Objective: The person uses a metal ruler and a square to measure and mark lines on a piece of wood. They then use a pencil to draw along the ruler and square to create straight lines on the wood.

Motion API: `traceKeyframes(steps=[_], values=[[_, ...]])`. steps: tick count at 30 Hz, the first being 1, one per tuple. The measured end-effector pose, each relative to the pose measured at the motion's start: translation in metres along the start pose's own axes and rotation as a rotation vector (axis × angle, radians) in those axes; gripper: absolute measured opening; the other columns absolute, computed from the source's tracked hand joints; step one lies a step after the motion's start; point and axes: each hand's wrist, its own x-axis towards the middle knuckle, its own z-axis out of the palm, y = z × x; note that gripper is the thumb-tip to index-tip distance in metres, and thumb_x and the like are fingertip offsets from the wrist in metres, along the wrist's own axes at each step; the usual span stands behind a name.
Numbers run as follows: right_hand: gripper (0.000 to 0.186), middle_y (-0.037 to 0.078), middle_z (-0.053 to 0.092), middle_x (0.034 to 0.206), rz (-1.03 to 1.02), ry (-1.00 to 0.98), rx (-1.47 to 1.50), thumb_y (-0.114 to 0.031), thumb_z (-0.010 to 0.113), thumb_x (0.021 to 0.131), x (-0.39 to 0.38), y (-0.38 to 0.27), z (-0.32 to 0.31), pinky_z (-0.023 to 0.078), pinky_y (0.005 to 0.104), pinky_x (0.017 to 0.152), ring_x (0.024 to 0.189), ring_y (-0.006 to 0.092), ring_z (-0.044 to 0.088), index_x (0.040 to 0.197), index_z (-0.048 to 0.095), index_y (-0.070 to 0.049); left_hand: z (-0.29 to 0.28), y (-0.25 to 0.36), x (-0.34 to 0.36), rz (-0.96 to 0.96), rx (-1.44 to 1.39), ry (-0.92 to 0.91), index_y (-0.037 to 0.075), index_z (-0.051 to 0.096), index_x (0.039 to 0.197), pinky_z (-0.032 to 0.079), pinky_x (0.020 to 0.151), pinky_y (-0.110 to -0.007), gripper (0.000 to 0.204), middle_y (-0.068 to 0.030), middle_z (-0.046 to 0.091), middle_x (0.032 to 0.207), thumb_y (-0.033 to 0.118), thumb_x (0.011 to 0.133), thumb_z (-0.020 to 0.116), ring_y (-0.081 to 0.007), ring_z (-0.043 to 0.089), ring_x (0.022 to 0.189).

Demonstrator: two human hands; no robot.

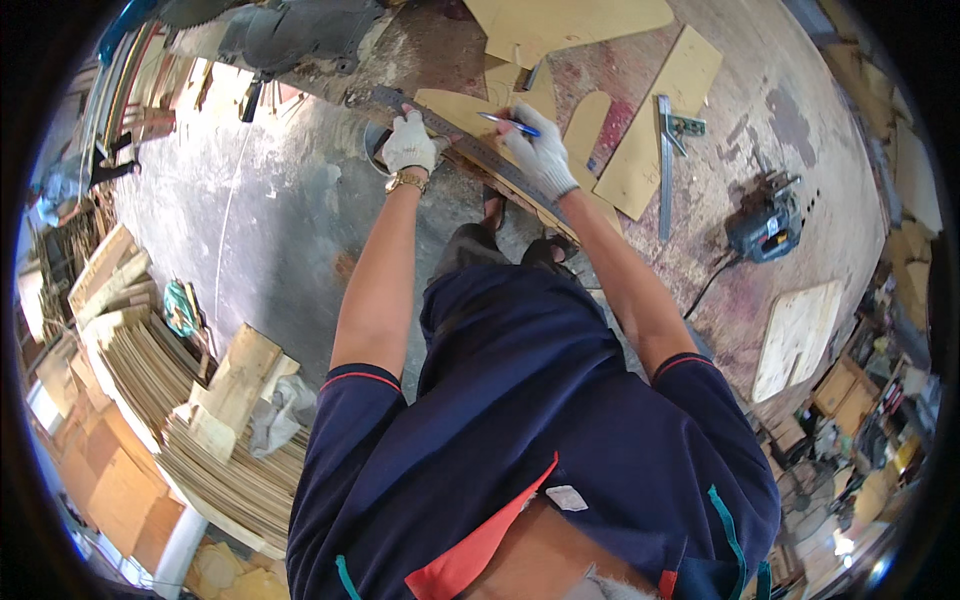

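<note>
My left hand [410, 143], in a white knit glove, grips the left part of a long dark metal ruler [478, 154]. Its fingers lie over the ruler, which runs slantwise across a yellowish board [455, 104] at the edge of the worktable. My right hand [540, 158], gloved too, is closed around a blue pen [524, 128] above the ruler. The pen points left. Just right of this hand is a narrow board piece with a rounded end [587, 125]. What lies beneath my left fingers is partly hidden.
On the stained worktable [745, 120] are a long yellowish board [665, 120], a metal square [666, 185], a corded jigsaw [765, 228] and a notched pale board [797, 340]. A dark machine [300, 35] sits at upper left. Stacked wood strips [160, 370] stand at lower left.
</note>
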Motion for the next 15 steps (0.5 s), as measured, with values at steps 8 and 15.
traceKeyframes(steps=[8, 15], values=[[0.028, 0.006, 0.074, 0.107, -0.052, -0.207, -0.102, -0.028, 0.062, 0.094, 0.082, 0.018, 0.076, 0.054, 0.0341, 0.083, 0.090, 0.0195, 0.070, 0.108, 0.066, -0.004, 0.013, -0.002, 0.002, -0.028, -0.042, 0.055, 0.007, 0.041, 0.148, 0.057, 0.079, -0.046, 0.113, -0.0167, 0.059, 0.121, 0.069, 0.063, 0.081, -0.0351, 0.069, 0.099], [0.029, 0.011, 0.074, 0.105, -0.098, -0.268, -0.206, -0.027, 0.060, 0.093, 0.098, 0.020, 0.083, 0.054, 0.0399, 0.082, 0.096, 0.0299, 0.071, 0.113, 0.066, -0.008, 0.012, -0.004, 0.000, -0.020, -0.032, 0.030, 0.006, 0.038, 0.151, 0.058, 0.081, -0.044, 0.109, -0.0222, 0.056, 0.132, 0.063, 0.069, 0.079, -0.0365, 0.069, 0.101]])
